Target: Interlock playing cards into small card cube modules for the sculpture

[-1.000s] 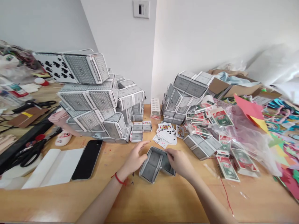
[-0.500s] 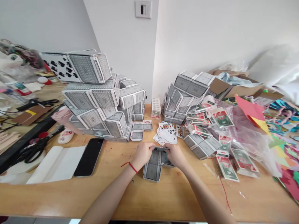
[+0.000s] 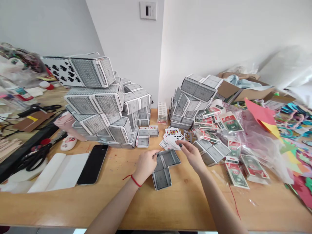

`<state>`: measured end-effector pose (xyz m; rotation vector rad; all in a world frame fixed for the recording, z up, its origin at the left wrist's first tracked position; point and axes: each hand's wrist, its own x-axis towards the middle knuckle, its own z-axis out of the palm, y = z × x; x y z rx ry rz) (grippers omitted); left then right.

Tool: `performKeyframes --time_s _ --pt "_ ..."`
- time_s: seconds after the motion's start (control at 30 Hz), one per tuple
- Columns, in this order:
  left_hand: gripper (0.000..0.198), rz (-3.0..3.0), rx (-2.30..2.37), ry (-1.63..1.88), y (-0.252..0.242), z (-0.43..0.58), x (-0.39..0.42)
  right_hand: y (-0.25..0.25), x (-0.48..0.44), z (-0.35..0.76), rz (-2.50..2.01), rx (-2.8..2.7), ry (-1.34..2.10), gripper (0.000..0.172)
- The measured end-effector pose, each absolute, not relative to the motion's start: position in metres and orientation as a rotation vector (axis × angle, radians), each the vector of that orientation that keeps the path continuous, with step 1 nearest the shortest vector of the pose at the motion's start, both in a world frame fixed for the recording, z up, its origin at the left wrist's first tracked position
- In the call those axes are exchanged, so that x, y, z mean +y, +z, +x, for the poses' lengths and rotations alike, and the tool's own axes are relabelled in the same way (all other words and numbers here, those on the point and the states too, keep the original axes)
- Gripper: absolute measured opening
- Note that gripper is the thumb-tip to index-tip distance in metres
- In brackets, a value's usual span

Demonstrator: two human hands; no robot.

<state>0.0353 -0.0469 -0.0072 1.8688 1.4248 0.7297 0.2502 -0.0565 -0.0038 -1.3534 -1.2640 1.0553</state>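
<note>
Fingers [image 3: 153, 153] of left hand [image 3: 145, 165] on card tray [image 3: 162, 178], right hand [image 3: 194, 156] apart.

Black suit pips [image 3: 63, 70] on stacked block [image 3: 91, 72], card-pack [image 3: 231, 122] lettering unreadable

Black phone [image 3: 93, 164] just beside folded white paper [image 3: 60, 170] on the wooden table [image 3: 60, 211], 2 pairs of black-handled scissors [image 3: 44, 150] at left, white bottle [image 3: 20, 92] farther back, 1 switch plate [image 3: 152, 11] on the pale wall [image 3: 207, 32], open cardboard box [image 3: 251, 95] at right, red sheet [image 3: 259, 112] near crumpled plastic [image 3: 265, 146], red thread [image 3: 235, 203].
</note>
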Motion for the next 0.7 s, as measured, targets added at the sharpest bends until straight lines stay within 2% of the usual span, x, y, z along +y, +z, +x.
performKeyframes --time_s 0.23,0.43,0.7 --pt "0.062 1.249 1.287 1.122 -0.032 0.036 -0.075 -0.016 -0.07 0.235 -1.275 -1.117 1.289 0.052" --pt "0.055 1.096 1.294 1.229 -0.045 0.053 -0.084 -0.033 -0.073 0.207 -1.332 -1.14 1.329 0.055" --pt "0.051 1.093 1.304 1.188 -0.04 0.052 -0.082 -0.035 -0.073 0.21 -1.28 -1.119 1.372 0.056"
